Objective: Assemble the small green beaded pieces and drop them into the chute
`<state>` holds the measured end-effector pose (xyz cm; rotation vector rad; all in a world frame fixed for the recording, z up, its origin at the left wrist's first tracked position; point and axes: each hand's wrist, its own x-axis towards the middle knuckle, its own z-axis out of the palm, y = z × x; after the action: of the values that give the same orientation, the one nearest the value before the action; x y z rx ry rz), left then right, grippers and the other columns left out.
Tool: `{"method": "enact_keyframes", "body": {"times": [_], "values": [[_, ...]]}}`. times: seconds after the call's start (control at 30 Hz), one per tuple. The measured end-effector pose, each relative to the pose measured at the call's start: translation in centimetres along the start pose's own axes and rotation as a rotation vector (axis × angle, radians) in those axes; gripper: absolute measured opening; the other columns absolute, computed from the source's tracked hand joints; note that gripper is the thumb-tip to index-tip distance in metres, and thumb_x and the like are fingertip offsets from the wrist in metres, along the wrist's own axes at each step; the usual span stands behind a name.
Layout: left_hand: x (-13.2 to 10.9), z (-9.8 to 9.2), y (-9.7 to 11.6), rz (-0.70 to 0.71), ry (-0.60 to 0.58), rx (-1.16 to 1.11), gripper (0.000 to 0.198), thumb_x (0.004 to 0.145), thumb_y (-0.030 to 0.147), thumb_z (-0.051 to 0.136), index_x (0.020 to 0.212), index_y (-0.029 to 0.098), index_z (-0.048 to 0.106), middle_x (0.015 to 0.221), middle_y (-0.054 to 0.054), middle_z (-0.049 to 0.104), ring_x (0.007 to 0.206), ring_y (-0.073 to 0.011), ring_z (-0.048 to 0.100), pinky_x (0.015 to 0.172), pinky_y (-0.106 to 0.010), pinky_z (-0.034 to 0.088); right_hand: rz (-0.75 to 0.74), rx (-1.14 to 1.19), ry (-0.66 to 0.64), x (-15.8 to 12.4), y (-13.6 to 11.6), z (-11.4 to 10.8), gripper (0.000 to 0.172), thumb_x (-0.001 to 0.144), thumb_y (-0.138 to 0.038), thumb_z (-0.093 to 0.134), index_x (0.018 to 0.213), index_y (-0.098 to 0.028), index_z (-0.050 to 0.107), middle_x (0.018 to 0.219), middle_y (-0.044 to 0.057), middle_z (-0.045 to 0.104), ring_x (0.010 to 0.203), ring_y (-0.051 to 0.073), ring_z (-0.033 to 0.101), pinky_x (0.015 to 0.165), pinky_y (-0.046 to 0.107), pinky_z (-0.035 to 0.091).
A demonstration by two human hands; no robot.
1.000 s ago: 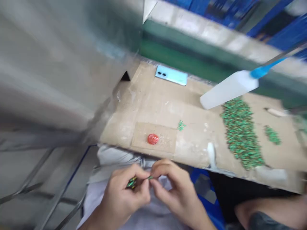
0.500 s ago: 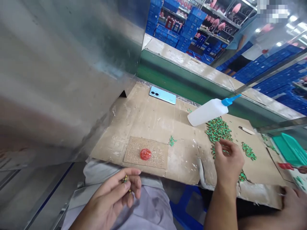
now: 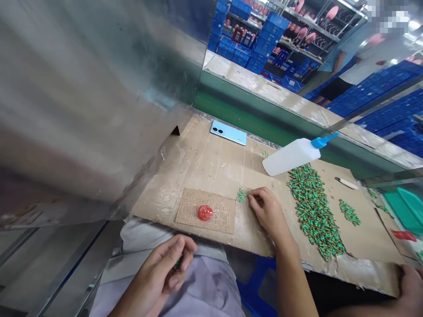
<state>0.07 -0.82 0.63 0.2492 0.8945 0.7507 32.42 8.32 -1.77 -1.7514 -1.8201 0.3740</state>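
Note:
My left hand (image 3: 155, 273) is curled low over my lap, below the cardboard's front edge, shut on small green pieces (image 3: 178, 263) that its fingers mostly hide. My right hand (image 3: 266, 209) rests on the cardboard sheet (image 3: 198, 171), its fingertips at a small heap of green pieces (image 3: 241, 196). Whether those fingertips pinch anything is hidden. A long heap of green pieces (image 3: 312, 211) lies to the right of that hand, with a smaller heap (image 3: 349, 212) beyond it. A red disc (image 3: 205, 213) sits on a square cork pad (image 3: 218, 224) left of my right hand.
A white glue bottle with a blue nozzle (image 3: 291, 157) and a phone (image 3: 228, 133) lie towards the back. A big metal panel (image 3: 82, 110) fills the left. At the right stand a teal tray (image 3: 403, 209) and a co-worker's hand (image 3: 411, 290). Blue crates are shelved behind.
My right hand has moved left from the long heap to the small heap, uncovering the long heap. My left hand stays low near my lap, and the pieces in it now look green.

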Motion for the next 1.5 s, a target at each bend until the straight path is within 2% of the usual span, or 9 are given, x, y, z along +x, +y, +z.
{"method": "enact_keyframes", "body": {"times": [0.13,0.33,0.53,0.63,0.73,1.07,1.17,1.3,1.5], "values": [[0.6,0.0,-0.7,-0.013,-0.048,-0.047,0.032,0.085,0.042,0.087,0.097,0.014,0.078,0.076,0.001,0.059,0.057,-0.0035,0.044,0.051,-0.014,0.032,0.024,0.061,0.041,-1.1,-0.8,-0.2,0.030,0.100,-0.046,0.061,0.090,-0.019,0.068,0.084,0.008,0.073,0.074,0.022,0.068,0.071,0.036,0.056],[1.3,0.5,-1.3,0.022,-0.152,0.034,0.037,0.088,0.047,0.084,0.103,0.016,0.072,0.093,-0.011,0.075,0.067,-0.0160,0.069,0.048,-0.020,0.037,-0.017,0.226,0.053,-4.1,-4.5,0.0,0.010,0.098,-0.030,0.065,0.094,-0.021,0.066,0.081,0.002,0.072,0.071,0.017,0.069,0.064,0.028,0.055],[1.5,0.9,-0.9,0.150,-0.110,0.330,0.037,0.097,0.050,0.070,0.102,0.014,0.075,0.074,-0.002,0.066,0.053,-0.0080,0.041,0.052,-0.023,0.029,-0.248,0.327,-0.198,-6.0,-9.8,0.8,0.008,0.101,-0.017,0.060,0.097,-0.023,0.063,0.082,0.000,0.066,0.072,0.014,0.063,0.065,0.025,0.054],[1.5,1.1,-0.7,0.233,-0.108,0.570,0.035,0.102,0.047,0.061,0.098,0.016,0.075,0.076,-0.002,0.067,0.058,-0.0123,0.046,0.055,-0.025,0.034,-0.429,0.264,-0.351,-6.6,-11.4,1.4,0.011,0.103,-0.011,0.058,0.102,-0.022,0.061,0.087,0.001,0.067,0.076,0.016,0.063,0.068,0.029,0.053],[1.5,1.2,-0.4,0.311,-0.084,0.707,0.034,0.105,0.040,0.056,0.084,0.018,0.072,0.076,-0.002,0.068,0.071,-0.0174,0.058,0.067,-0.027,0.042,-0.499,0.175,-0.362,-6.9,-11.6,1.8,0.012,0.105,-0.011,0.057,0.101,-0.021,0.062,0.085,0.002,0.068,0.074,0.018,0.060,0.067,0.032,0.052],[0.7,1.3,0.4,0.367,-0.091,0.829,0.031,0.103,0.030,0.054,0.079,0.018,0.068,0.073,0.000,0.067,0.073,-0.0177,0.061,0.071,-0.028,0.043,-0.476,0.317,-0.403,-6.7,-11.3,1.5,0.009,0.105,-0.013,0.058,0.106,-0.021,0.063,0.088,0.002,0.068,0.075,0.017,0.063,0.066,0.031,0.054],[0.8,1.4,0.3,0.359,-0.063,0.765,0.030,0.104,0.033,0.055,0.083,0.018,0.071,0.073,-0.001,0.065,0.072,-0.0172,0.059,0.070,-0.028,0.043,-0.439,0.340,-0.387,-6.1,-11.2,1.7,0.008,0.104,-0.014,0.059,0.103,-0.022,0.061,0.086,0.001,0.067,0.075,0.016,0.063,0.065,0.029,0.053],[1.2,1.0,0.5,0.161,-0.136,0.313,0.022,0.095,0.031,0.066,0.108,0.016,0.075,0.082,-0.003,0.068,0.065,-0.0116,0.052,0.059,-0.023,0.036,-0.271,0.240,-0.224,-5.0,-10.7,2.6,0.010,0.107,-0.017,0.055,0.101,-0.022,0.061,0.087,0.002,0.066,0.073,0.015,0.063,0.064,0.027,0.053],[1.4,0.0,1.0,0.100,-0.165,0.014,0.026,0.093,0.032,0.078,0.111,0.014,0.071,0.106,-0.014,0.079,0.075,-0.0141,0.071,0.056,-0.020,0.041,-0.247,0.152,-0.148,-4.1,-10.5,3.5,0.012,0.108,-0.018,0.052,0.103,-0.021,0.062,0.089,0.004,0.069,0.078,0.017,0.067,0.070,0.030,0.054]]}}
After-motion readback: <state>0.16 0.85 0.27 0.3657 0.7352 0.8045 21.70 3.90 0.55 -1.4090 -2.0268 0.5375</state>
